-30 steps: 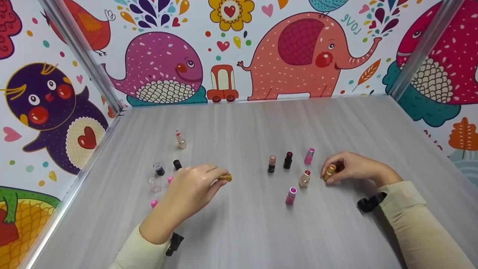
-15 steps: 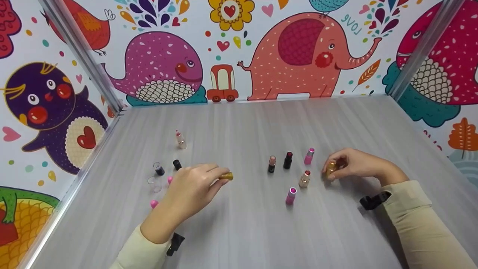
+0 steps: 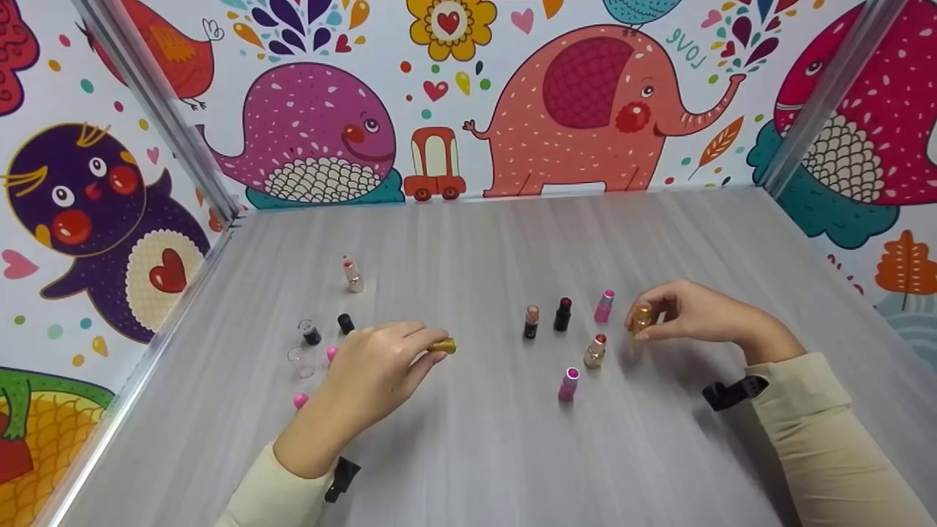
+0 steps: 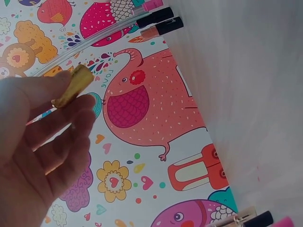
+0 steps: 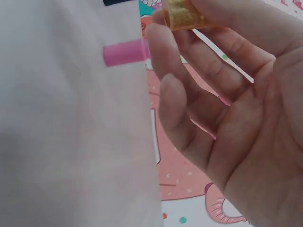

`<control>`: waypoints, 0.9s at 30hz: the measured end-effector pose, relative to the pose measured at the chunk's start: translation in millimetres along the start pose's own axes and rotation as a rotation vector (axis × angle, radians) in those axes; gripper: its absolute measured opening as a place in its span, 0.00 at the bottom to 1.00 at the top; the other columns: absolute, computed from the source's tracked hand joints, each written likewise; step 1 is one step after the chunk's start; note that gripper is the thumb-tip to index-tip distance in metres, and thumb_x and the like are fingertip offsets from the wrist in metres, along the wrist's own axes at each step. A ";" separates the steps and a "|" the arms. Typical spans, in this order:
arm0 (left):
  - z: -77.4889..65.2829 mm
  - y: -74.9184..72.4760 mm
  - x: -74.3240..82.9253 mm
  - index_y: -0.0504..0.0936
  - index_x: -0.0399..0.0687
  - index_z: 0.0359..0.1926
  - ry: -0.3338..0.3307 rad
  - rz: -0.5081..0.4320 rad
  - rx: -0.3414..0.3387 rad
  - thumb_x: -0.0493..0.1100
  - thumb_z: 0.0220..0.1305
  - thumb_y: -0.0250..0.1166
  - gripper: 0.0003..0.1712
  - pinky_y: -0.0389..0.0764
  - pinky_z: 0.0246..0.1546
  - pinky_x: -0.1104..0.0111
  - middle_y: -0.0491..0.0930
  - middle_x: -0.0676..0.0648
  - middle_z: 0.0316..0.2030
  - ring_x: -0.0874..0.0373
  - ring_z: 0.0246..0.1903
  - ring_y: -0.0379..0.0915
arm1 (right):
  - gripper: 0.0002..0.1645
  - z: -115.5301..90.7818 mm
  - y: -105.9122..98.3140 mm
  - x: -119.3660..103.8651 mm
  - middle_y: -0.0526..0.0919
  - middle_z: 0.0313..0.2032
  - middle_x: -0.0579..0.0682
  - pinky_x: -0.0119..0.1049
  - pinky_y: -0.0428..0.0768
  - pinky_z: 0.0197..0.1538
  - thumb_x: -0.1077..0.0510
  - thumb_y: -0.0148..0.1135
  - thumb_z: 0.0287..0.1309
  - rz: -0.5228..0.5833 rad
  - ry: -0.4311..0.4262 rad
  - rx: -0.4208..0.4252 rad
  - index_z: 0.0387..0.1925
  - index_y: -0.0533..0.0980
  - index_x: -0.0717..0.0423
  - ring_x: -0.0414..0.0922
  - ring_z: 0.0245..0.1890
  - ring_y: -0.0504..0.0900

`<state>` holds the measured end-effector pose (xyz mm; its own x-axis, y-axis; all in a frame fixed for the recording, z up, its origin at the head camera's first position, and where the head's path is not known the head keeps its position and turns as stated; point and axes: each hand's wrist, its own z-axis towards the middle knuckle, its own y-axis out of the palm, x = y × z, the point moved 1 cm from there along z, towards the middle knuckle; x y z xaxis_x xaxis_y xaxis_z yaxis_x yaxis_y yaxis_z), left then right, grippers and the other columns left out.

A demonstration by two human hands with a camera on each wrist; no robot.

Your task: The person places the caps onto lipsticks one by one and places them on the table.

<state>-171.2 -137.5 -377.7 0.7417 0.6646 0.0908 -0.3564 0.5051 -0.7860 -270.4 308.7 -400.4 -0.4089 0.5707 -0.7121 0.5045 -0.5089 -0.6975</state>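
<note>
My left hand (image 3: 377,377) pinches a gold lipstick cap (image 3: 443,345) between thumb and fingers, held above the table. In the left wrist view the cap (image 4: 75,85) looks like a short gold tube. My right hand (image 3: 706,315) pinches a gold lipstick (image 3: 642,318) upright, apparently just off the tabletop. Its lower end (image 5: 187,16) shows translucent gold in the right wrist view; the rest is cut off there. Nearest to that hand stand a pink lipstick (image 3: 604,307) with a silver collar and a gold lipstick with a red tip (image 3: 595,353).
Also upright are a black lipstick (image 3: 563,315), a nude-tipped one (image 3: 531,323) and another pink one (image 3: 569,385). At left lie a black cap (image 3: 345,323), a clear-topped dark cap (image 3: 310,333), clear and pink caps (image 3: 301,400). Behind stands a pale gold piece (image 3: 353,277). Printed walls enclose the table.
My right hand has lifted slightly and shifted away from me with the gold lipstick, which is more upright now. My left hand stays in place with the cap.
</note>
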 end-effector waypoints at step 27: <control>0.7 6.2 3.2 0.91 0.48 0.43 -0.001 -0.034 -0.003 0.42 0.63 0.80 0.09 0.86 0.29 0.68 0.90 0.53 0.34 0.60 0.31 0.87 | 0.10 3.6 14.5 -55.0 0.86 0.37 0.38 0.35 0.84 0.42 0.49 0.78 0.63 -0.091 -0.127 0.104 0.44 0.86 0.42 0.42 0.37 0.83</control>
<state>-171.5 -131.8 -381.9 0.7526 0.6479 0.1177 -0.3296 0.5254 -0.7844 -243.3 267.5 -371.7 -0.5450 0.5349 -0.6457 0.3827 -0.5265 -0.7591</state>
